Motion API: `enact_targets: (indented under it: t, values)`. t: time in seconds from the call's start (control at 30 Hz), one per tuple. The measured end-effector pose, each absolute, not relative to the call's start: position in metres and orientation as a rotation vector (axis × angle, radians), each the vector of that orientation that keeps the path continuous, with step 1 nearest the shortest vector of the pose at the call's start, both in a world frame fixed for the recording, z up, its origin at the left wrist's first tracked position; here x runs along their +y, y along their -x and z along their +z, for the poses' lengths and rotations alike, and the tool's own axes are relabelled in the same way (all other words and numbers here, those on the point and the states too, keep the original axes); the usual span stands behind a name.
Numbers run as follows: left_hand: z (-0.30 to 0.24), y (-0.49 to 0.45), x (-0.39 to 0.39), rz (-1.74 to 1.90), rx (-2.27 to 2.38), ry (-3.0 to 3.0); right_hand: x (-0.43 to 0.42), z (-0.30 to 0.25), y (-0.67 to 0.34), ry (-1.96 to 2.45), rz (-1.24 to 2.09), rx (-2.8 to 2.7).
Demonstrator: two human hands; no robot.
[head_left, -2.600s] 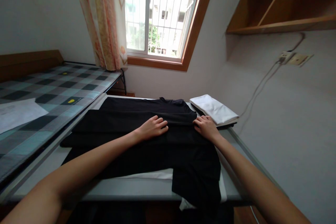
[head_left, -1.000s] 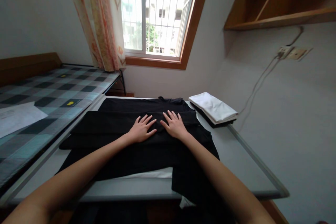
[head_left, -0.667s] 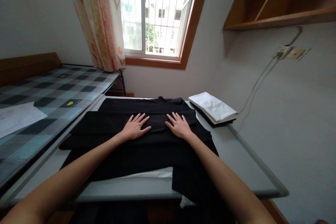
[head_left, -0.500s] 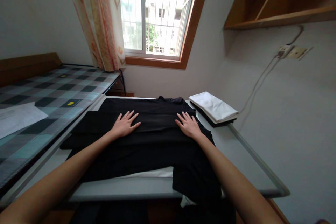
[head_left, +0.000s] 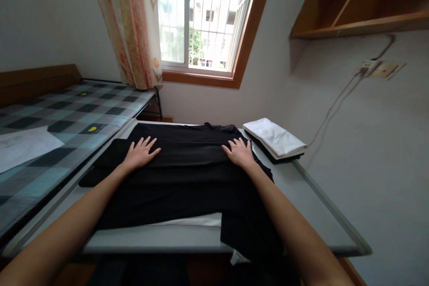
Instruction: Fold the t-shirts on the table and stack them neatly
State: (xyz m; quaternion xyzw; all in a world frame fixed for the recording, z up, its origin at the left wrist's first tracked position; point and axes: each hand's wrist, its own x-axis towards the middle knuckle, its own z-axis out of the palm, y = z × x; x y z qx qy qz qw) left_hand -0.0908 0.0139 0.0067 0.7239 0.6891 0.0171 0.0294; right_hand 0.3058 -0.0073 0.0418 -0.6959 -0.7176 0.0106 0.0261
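A black garment, by its sleeve-like parts a shirt (head_left: 187,192), lies spread over a white table (head_left: 150,242). My left hand (head_left: 140,153) rests flat on the left part of the cloth, fingers spread. Toward the cloth's right side, my right hand (head_left: 239,152) lies palm down on it, its fingers also apart. Neither hand grips anything. A strip of the black cloth hangs over the table's front edge at the right, with a small white piece (head_left: 238,257) showing beside it.
Folded white cloth (head_left: 275,137) sits on dark folded cloth at the table's back right. To the left stands a bed with a checked mattress (head_left: 110,107) and a paper (head_left: 27,147) on it. A wall shelf (head_left: 355,27) and a plugged-in cord (head_left: 330,109) are at the right.
My left hand has slid left across the black shirt, away from my right hand. The right hand stays in nearly the same place. The view has shifted slightly.
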Motion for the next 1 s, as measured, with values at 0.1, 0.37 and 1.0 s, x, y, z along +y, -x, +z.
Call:
enact_targets:
  t: [0.1, 0.37, 1.0]
  values:
    - [0.005, 0.092, 0.014, 0.064, 2.106, -2.241, 0.000, 0.042, -0.279, 2.010, 0.097, -2.256]
    - [0.007, 0.100, 0.017, 0.126, 2.233, -2.090, 0.004, 0.016, -0.276, 2.041, 0.265, -2.282]
    - [0.011, 0.145, 0.026, 0.156, 2.622, -2.035, 0.010, 0.011, -0.316, 2.224, 0.252, -2.124]
